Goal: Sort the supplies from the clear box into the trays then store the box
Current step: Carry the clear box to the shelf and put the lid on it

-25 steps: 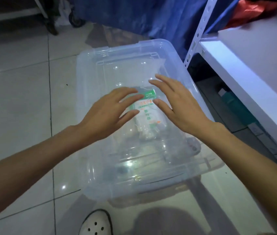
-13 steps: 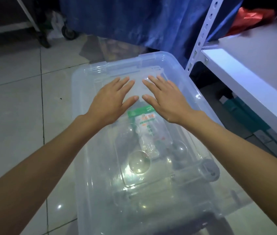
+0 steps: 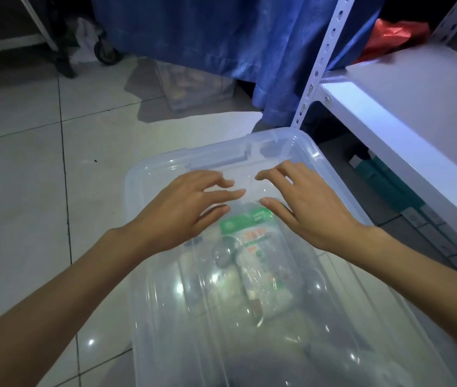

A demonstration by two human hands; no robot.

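A large clear plastic box (image 3: 149, 275) with its lid on stands on the tiled floor in front of me. Through the lid I see a white packet with a green header (image 3: 255, 247) and other blurred supplies. My left hand (image 3: 185, 208) and my right hand (image 3: 302, 202) lie side by side over the far part of the lid, fingers spread and slightly curled, pointing toward the far latch (image 3: 219, 160). Neither hand holds anything. No trays are in view.
A white metal shelf (image 3: 406, 118) with a perforated upright (image 3: 319, 62) stands at the right, with teal items below it. A blue cloth (image 3: 221, 37) hangs behind. Another clear container (image 3: 196, 88) sits on the floor beyond; a wheeled frame (image 3: 104, 51) is at the far left.
Both hands have slid along the lid from its middle to its far end, and the fingers now curl. The view has tilted up, so the box sits lower in the frame.
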